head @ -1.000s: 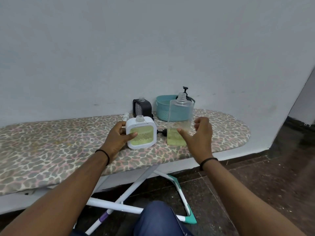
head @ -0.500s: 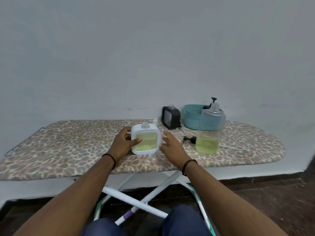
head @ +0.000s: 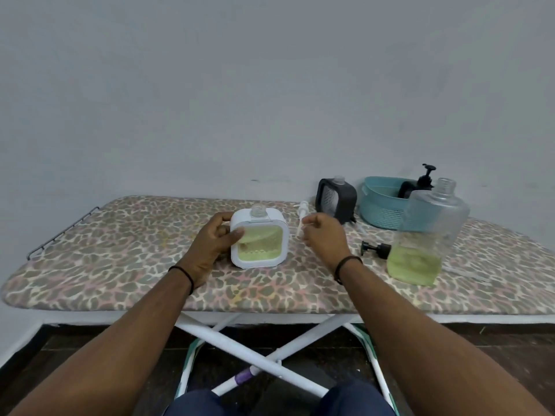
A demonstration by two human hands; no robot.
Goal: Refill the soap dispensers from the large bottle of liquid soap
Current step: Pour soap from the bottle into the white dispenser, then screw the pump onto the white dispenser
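A white square soap dispenser (head: 259,238) with yellow-green soap inside stands uncapped on the ironing board (head: 120,250). My left hand (head: 214,243) grips its left side. Just right of it my right hand (head: 322,237) has its fingers curled onto the white pump (head: 301,214), which lies on the board. The large clear bottle (head: 429,232) stands open at the right, with soap in its lower third. A black dispenser (head: 338,201) stands uncapped behind, by the wall.
A black pump cap (head: 375,250) lies just left of the large bottle. A teal basket (head: 380,210) at the back right holds a black pump dispenser (head: 422,183). The wall runs close behind the board, whose white crossed legs stand below it.
My right hand left the large bottle, passed by the white dispenser, and now curls onto the white pump. My view swung left. The left hand kept hold of the white dispenser.
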